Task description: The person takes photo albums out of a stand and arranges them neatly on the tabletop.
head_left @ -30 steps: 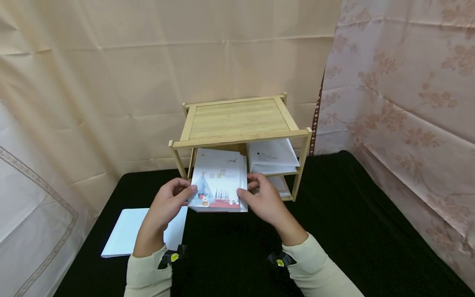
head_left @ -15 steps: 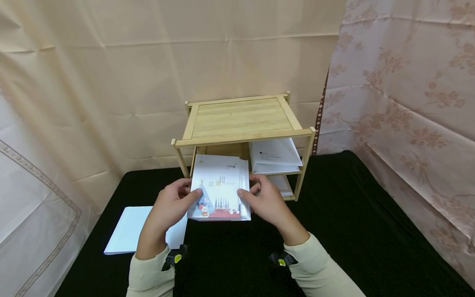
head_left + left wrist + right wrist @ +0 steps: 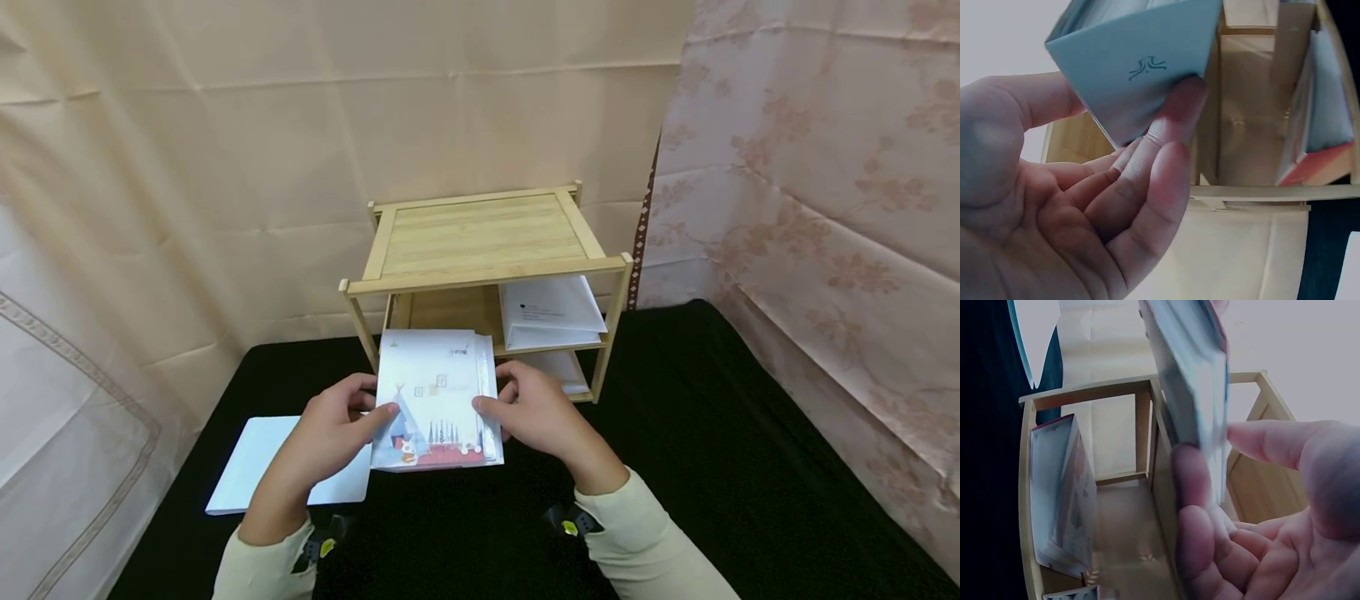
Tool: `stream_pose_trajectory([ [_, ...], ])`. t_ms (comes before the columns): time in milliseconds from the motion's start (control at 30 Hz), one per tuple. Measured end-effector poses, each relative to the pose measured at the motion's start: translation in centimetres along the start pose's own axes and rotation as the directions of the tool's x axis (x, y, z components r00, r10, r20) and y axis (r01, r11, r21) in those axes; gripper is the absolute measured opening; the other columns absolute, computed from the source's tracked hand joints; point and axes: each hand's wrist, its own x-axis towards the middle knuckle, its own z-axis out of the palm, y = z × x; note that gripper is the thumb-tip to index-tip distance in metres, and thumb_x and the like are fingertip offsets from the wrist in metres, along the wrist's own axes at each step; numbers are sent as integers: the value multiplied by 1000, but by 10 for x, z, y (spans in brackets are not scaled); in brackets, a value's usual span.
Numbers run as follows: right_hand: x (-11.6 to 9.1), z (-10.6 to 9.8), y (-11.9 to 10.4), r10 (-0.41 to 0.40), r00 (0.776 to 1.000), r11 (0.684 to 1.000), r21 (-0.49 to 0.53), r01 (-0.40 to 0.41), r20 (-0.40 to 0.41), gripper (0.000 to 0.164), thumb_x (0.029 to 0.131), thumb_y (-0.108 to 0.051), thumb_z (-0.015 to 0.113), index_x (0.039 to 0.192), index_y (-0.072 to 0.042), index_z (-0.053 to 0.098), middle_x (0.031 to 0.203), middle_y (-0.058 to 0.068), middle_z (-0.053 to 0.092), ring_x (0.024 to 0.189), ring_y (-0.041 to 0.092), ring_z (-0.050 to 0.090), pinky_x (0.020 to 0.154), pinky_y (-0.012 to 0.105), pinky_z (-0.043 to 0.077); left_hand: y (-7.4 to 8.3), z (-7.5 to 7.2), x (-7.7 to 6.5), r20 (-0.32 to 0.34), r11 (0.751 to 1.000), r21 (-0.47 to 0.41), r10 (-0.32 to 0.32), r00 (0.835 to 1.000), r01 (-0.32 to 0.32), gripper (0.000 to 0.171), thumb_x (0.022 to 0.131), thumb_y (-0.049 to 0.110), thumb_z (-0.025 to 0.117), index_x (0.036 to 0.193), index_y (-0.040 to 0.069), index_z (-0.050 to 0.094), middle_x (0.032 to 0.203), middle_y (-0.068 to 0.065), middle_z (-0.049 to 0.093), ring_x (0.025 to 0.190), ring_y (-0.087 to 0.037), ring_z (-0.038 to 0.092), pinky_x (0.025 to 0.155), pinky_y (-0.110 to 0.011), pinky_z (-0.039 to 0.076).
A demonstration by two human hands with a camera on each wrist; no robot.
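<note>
Both hands hold a thick photo album [image 3: 431, 375] in front of the wooden shelf, its white cover printed with a blue tent and a small animal. My left hand [image 3: 330, 429] grips its left edge, thumb on the cover and fingers underneath. On the opposite side my right hand [image 3: 536, 408] pinches the page edges. In the left wrist view the pale spine [image 3: 1141, 62] bears a small dark emblem, with fingers against it. The right wrist view shows glossy layered pages [image 3: 1191, 381], blurred, between thumb and fingers.
A two-level wooden shelf [image 3: 480, 237] stands at the back. Its right side holds a thick white book [image 3: 551, 312] above and another white item [image 3: 562, 372] below. A pale blue-white folder [image 3: 251, 462] lies on the black cloth [image 3: 720, 467] at left.
Both hands have drawn the photo album back from the shelf toward me and slightly left. More of the upper shelf's left compartment now shows behind it.
</note>
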Motion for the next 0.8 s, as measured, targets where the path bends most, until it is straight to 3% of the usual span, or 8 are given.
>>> stream_pose_trajectory([
  [233,-7,0,-2,-4,997,995,-101,12,83,51,93,-33,78,130,-3,58,75,1,71,66,26,71,58,36,54,-10,4,-15,14,1000,16,-21,1000,21,51,98,35,72,140,10,56,106,-3,72,94,-17,71,81,-35,58],
  [400,-8,1,-3,1,994,989,-146,15,105,51,92,-35,78,126,-3,58,76,0,71,63,19,68,56,35,52,-13,7,-21,10,998,37,-60,998,59,52,97,38,73,139,13,56,106,-2,73,96,-17,72,83,-37,59],
  [800,-6,8,-3,27,986,972,-236,13,167,52,92,-37,79,126,-3,59,72,-1,70,60,18,66,52,33,50,-22,12,-31,25,997,32,-69,997,68,48,95,30,76,135,10,58,105,-4,73,92,-18,73,82,-39,62],
])
